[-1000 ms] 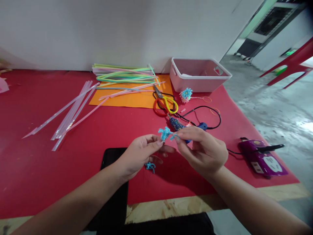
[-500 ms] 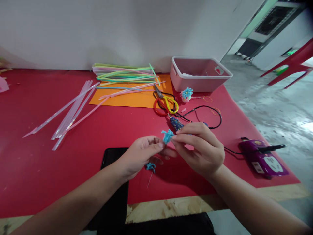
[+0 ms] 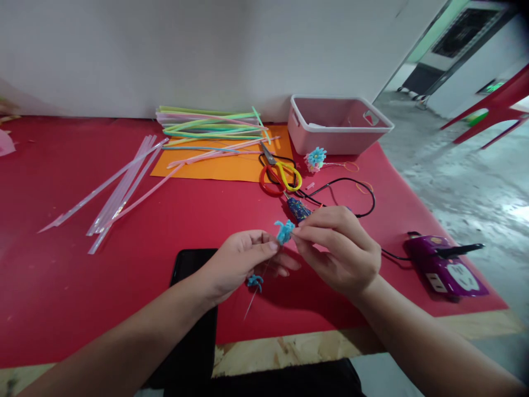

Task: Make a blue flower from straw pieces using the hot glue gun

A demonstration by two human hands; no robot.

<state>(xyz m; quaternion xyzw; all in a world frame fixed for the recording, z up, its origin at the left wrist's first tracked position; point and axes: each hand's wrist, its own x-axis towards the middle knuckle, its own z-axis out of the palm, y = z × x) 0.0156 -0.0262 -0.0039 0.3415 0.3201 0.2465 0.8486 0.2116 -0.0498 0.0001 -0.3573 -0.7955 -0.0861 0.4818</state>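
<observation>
Between my two hands is a small light-blue flower piece (image 3: 285,232) with curled strands. My left hand (image 3: 243,256) pinches its lower end between thumb and forefinger, the other fingers loosely bent behind. The fingertips of my right hand (image 3: 339,248) are closed on the flower piece's right side. Under my left hand, a second blue piece (image 3: 255,282) is on the red table, with a thin pale strand running past it. Just beyond my right hand lies a tool with a blue patterned handle (image 3: 297,209) and a metal tip.
Scissors (image 3: 281,176) rest partly on an orange sheet (image 3: 219,171) with pipe cleaners (image 3: 215,129). A finished-looking flower (image 3: 316,158) lies before a pink basket (image 3: 334,140). Clear strips (image 3: 124,187) lie left, a black phone-like slab (image 3: 190,325) in front, a purple power strip (image 3: 448,270) right.
Both hands and the blue flower piece have shifted very slightly right. The thin strand's lower end has swung a little left. My grip looks the same.
</observation>
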